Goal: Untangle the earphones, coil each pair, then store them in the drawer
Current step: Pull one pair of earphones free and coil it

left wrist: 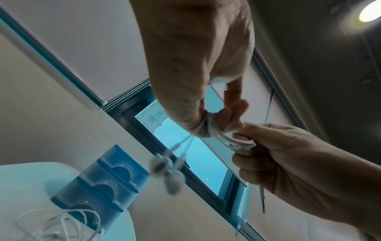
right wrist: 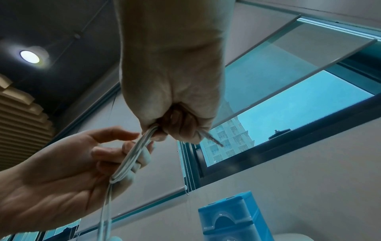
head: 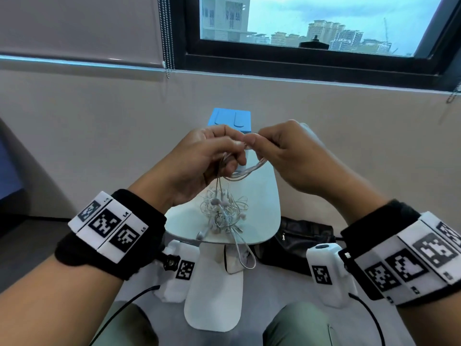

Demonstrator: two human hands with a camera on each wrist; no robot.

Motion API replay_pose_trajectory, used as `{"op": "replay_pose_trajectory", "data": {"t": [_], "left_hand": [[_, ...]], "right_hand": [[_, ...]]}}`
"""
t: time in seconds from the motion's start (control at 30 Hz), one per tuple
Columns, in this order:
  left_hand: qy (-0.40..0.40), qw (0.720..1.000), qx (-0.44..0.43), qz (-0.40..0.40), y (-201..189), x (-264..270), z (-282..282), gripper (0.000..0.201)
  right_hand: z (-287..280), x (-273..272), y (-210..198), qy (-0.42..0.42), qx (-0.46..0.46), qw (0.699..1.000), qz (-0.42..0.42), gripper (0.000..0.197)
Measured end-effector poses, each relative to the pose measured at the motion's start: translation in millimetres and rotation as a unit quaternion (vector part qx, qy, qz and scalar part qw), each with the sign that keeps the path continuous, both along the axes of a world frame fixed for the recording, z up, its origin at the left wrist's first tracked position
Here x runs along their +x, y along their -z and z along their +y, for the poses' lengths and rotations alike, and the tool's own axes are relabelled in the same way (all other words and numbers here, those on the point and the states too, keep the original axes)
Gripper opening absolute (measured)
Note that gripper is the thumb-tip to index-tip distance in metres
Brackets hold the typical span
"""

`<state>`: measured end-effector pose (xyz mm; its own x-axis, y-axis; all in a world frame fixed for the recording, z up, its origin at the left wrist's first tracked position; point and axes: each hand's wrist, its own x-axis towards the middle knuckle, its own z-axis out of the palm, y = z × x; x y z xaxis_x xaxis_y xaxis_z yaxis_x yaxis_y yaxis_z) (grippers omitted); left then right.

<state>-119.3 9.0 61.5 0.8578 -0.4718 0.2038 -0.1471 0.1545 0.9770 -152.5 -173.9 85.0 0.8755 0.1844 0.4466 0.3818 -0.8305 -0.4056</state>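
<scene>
Both hands are raised above the small white table (head: 267, 216). Between them hangs a coil of white earphone cable (head: 249, 169). My left hand (head: 233, 152) has the coil looped round its curled fingers (right wrist: 132, 156), and its earbuds (left wrist: 169, 172) dangle below, blurred. My right hand (head: 252, 141) pinches the coil's other end (left wrist: 233, 141); the metal jack plug (right wrist: 213, 139) sticks out of its fist. A tangle of more white earphones (head: 224, 212) lies on the table, with one loop over the near edge. The blue drawer unit (head: 229, 119) stands at the table's far end, its drawers closed.
A black bag (head: 301, 242) lies on the floor right of the table. The table's white foot (head: 214, 300) is between my knees. Behind the table is a wall with a window and a bead blind chain (head: 167, 46).
</scene>
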Motion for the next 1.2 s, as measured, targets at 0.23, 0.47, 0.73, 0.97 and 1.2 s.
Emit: {"op": "replay_pose_trajectory", "data": {"t": [0.23,0.47,0.73,0.97,1.2], "left_hand": [[-0.033,0.996,0.066,-0.047,12,2,-1,0.009],[-0.005,0.999,0.003,-0.032,5,-3,-14,0.008],[-0.094,0.99,-0.006,-0.103,13,0,-25,0.013],[-0.197,0.966,0.039,-0.165,24,10,-26,0.017],[-0.179,0.966,0.064,-0.174,30,13,-23,0.013]], "right_hand": [[-25,-4,0,-0.07,0.017,0.995,0.066,0.021],[-29,3,5,-0.04,0.015,0.999,0.002,0.008],[-10,5,18,-0.092,0.406,0.897,0.15,0.018],[-5,6,20,-0.084,0.539,0.799,0.252,0.048],[-2,2,21,-0.106,0.536,0.787,0.287,0.045]]}}
